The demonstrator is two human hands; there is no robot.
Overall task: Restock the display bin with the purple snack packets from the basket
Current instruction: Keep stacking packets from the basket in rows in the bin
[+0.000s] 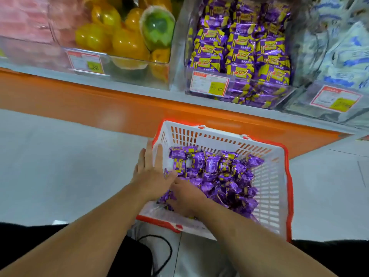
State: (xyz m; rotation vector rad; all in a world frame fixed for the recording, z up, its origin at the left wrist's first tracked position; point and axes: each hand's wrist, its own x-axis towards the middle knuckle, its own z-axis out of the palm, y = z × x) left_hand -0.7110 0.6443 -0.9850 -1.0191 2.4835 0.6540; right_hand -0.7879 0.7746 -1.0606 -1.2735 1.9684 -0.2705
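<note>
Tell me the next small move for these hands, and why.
Probably close both hands around a bunch of purple packets and lift. The left hand and right hand already lie among them in the basket, and the display bin stands just above.

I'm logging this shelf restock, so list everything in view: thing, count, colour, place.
Basket: one, white with orange rim, on the floor below the shelf.
Loose packets: many, purple and yellow, heaped in the basket.
Display bin: one, clear, on the shelf, stacked with matching purple packets.
Left bin: one, clear, holds yellow packs and one green.
Right bin: one, clear, holds white and blue packs.
Price tags: three, red-bordered, on the bin fronts.
Shelf edge: orange.
Left hand: fingers straight, at the basket's left wall.
Right hand: among the packets; grip unclear.
</note>
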